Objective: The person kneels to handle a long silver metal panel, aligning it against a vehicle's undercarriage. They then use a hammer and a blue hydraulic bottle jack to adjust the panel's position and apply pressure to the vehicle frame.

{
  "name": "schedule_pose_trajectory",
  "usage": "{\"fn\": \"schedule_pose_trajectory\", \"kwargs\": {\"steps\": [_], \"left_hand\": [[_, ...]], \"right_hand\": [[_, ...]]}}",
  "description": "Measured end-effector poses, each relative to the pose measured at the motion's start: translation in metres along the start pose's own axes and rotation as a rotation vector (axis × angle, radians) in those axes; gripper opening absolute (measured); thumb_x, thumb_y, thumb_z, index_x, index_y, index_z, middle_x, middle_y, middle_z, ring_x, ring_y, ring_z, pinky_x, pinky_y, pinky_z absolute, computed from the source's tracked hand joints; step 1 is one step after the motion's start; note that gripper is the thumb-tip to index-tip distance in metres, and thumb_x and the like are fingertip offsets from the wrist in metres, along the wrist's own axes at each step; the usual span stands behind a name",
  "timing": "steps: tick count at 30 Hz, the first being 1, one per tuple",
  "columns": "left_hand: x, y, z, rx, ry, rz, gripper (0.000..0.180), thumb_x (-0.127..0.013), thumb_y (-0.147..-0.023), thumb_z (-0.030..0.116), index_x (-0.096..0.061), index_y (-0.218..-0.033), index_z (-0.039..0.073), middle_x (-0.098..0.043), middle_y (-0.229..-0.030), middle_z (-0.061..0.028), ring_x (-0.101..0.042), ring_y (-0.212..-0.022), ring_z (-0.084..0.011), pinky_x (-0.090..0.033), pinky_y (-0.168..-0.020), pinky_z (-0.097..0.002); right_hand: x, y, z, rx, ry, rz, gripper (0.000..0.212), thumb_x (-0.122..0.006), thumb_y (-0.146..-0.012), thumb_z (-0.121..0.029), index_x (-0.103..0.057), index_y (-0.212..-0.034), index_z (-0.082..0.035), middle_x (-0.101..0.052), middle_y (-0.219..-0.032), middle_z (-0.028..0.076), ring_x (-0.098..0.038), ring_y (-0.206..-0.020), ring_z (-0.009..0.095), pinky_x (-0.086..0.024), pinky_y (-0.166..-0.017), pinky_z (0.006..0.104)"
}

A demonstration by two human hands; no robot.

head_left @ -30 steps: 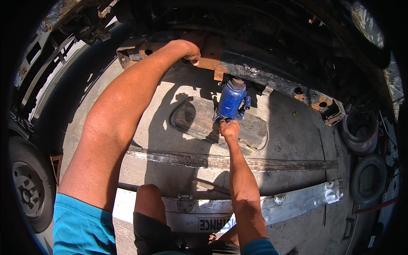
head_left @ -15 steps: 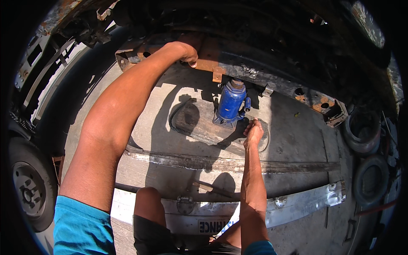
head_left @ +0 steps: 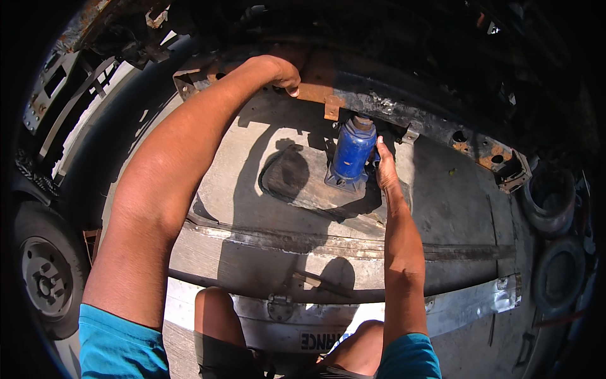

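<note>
A blue bottle jack (head_left: 353,151) stands upright on a worn wooden block (head_left: 297,183), its top up against the underside of a rusty steel beam (head_left: 319,92). At the jack's right side is my right hand (head_left: 387,169), its thumb up along the body and its fingers partly hidden, closed around the small pump part there. Farther left and higher, my left hand (head_left: 284,72) is bent over the beam's edge, fingers curled onto the metal.
Dark vehicle underparts hang overhead. A wheel (head_left: 47,278) stands at the left; tyres (head_left: 558,271) lie at the right. Across the concrete run a long wooden strip (head_left: 303,246) and a white metal panel (head_left: 454,309) near my knees. A hammer-like tool (head_left: 322,284) lies between them.
My right hand has moved up from beside the jack's base to its side and taken hold there. The left hand stays on the beam. The view has shifted slightly.
</note>
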State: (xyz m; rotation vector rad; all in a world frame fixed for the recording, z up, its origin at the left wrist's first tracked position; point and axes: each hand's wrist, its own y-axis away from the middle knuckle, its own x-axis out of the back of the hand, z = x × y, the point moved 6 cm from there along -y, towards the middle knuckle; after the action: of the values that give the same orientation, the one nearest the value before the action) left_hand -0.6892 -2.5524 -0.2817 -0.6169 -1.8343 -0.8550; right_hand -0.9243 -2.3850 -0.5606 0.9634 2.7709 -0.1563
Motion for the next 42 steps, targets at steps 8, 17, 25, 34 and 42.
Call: {"fn": "schedule_pose_trajectory", "kwargs": {"steps": [8,17,25,34,42], "left_hand": [[-0.006,-0.005,-0.004,0.012,0.034,-0.069,0.059,-0.063,-0.096,0.053,-0.070,-0.131,0.006,-0.069,-0.132,-0.0193,-0.064,-0.122,-0.0332,-0.044,-0.108,-0.0495],[0.010,0.011,0.000,0.038,-0.016,0.100,0.056,-0.069,-0.094,0.047,-0.071,-0.132,0.006,-0.066,-0.138,-0.0180,-0.061,-0.130,-0.0336,-0.042,-0.112,-0.0481],[0.012,0.004,-0.005,0.041,-0.026,0.054,0.053,-0.066,-0.095,0.049,-0.073,-0.126,0.006,-0.073,-0.123,-0.0153,-0.067,-0.116,-0.0291,-0.046,-0.106,-0.0450],[-0.001,-0.009,-0.005,-0.035,-0.072,0.059,0.052,-0.066,-0.097,0.048,-0.073,-0.129,0.007,-0.072,-0.125,-0.0167,-0.066,-0.117,-0.0336,-0.045,-0.106,-0.0490],[0.000,-0.013,-0.005,-0.030,-0.029,0.100,0.054,-0.073,-0.093,0.044,-0.072,-0.131,0.006,-0.069,-0.136,-0.0173,-0.061,-0.130,-0.0327,-0.042,-0.112,-0.0458]], "right_hand": [[-0.009,0.016,-0.005,0.045,-0.049,0.329,0.048,-0.064,-0.101,-0.053,-0.071,-0.103,-0.006,-0.069,-0.099,0.001,-0.056,-0.094,0.015,-0.043,-0.094,0.0339],[-0.006,0.030,-0.003,0.124,-0.002,0.442,0.056,-0.066,-0.099,-0.057,-0.068,-0.110,-0.002,-0.062,-0.097,0.004,-0.052,-0.091,0.016,-0.043,-0.087,0.0332],[-0.017,0.077,0.005,0.245,-0.074,0.599,0.047,-0.068,-0.100,-0.053,-0.062,-0.085,-0.009,-0.051,-0.073,-0.005,-0.042,-0.067,0.008,-0.035,-0.060,0.0266],[-0.015,0.073,-0.006,0.180,-0.002,0.412,0.048,-0.062,-0.103,-0.056,-0.063,-0.088,-0.011,-0.050,-0.081,-0.006,-0.042,-0.074,0.007,-0.036,-0.069,0.0255],[0.003,0.096,-0.027,0.320,0.490,0.458,0.086,-0.078,-0.082,-0.071,-0.061,-0.121,0.003,-0.066,-0.106,0.017,-0.062,-0.103,0.027,-0.049,-0.096,0.0376]]}}
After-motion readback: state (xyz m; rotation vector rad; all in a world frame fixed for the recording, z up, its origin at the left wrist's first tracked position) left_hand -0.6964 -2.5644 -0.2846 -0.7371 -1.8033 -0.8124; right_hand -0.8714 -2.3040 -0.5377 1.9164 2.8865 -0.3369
